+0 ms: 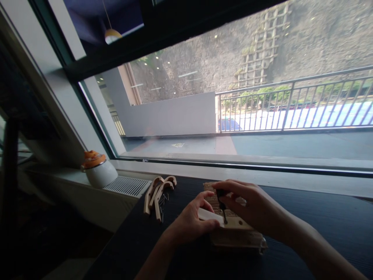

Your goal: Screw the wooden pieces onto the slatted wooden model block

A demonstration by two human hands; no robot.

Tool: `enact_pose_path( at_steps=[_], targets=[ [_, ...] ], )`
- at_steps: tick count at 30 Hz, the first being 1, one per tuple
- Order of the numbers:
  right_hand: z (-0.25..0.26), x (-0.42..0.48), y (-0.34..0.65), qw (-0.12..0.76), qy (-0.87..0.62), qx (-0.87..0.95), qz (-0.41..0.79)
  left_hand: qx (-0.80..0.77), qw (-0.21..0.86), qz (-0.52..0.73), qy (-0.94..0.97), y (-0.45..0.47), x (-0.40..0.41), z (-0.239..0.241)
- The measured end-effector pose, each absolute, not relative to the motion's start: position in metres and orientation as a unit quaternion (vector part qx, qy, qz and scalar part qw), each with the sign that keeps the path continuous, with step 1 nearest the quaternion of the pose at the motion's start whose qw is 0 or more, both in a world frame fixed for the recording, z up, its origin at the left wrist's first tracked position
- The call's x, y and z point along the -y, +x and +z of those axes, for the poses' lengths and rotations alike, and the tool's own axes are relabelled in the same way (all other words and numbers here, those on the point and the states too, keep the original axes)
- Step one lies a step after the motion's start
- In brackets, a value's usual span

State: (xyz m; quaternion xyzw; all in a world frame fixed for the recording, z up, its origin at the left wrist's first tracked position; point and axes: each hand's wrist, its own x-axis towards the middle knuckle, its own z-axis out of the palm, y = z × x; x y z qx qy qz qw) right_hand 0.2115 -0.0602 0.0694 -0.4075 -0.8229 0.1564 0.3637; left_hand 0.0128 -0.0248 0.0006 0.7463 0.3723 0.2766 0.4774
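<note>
My right hand (237, 198) is closed around the dark handle of a screwdriver (222, 202), held nearly upright. Its tip meets a pale wooden piece (231, 222) at a hole or screw head; which of the two I cannot tell. Another round hole shows to the right of the tip. My left hand (196, 217) grips the left end of this wooden piece, thumb in front and fingers behind. Beneath the wood lies a brown ridged block (237, 238), perhaps wrapped in clear plastic, partly hidden by both hands.
Several curved wooden hooks (157, 194) lie on the dark table (125, 249) to the left, with several loose screws (163, 202) beside them. A white container with an orange top (100, 171) stands on the ledge near a vent grille (128, 186). A window (186, 116) is behind the table.
</note>
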Motion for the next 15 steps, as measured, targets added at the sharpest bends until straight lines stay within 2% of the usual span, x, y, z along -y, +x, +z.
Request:
enact_pose_path(
  at_steps=[15],
  targets=[
    [0.0661,0.0585,0.2162,0.368,-0.422,0.810,0.173,-0.366,0.476,0.277,0.750,0.0119,0.0232,-0.0031]
  ],
)
